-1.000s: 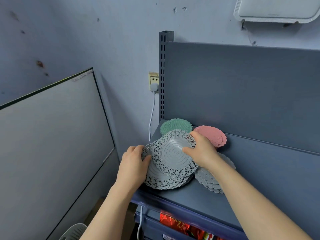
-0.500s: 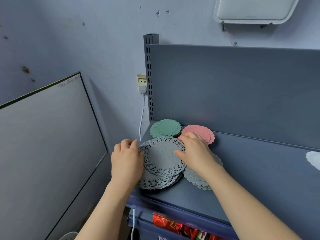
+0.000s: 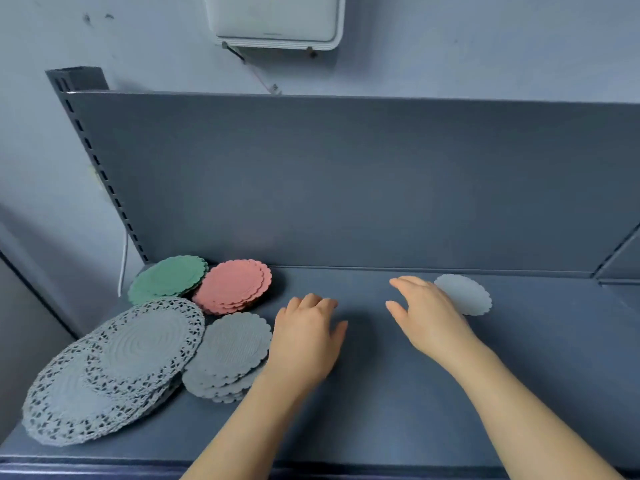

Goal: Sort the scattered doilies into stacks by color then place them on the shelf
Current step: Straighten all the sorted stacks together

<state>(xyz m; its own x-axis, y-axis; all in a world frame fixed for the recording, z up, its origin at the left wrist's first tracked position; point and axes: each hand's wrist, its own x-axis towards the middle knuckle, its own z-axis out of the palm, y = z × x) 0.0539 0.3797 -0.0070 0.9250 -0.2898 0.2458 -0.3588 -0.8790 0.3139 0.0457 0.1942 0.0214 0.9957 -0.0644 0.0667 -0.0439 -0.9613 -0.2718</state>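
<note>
So L hand (image 3: 304, 341), R hand (image 3: 429, 320): fingers slack, empty, over bare shelf (image 3: 381, 410) nr doily (image 3: 467, 292).

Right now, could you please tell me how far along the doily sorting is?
Done: four sorted stacks sit at the left end of the shelf: green stack, pink stack, small grey stack and large lace stack. In hand: nothing; the left hand is empty and the open right hand reaches toward a lone grey doily lying apart on the right. Left: that doily should probably join the small grey stack.
</note>
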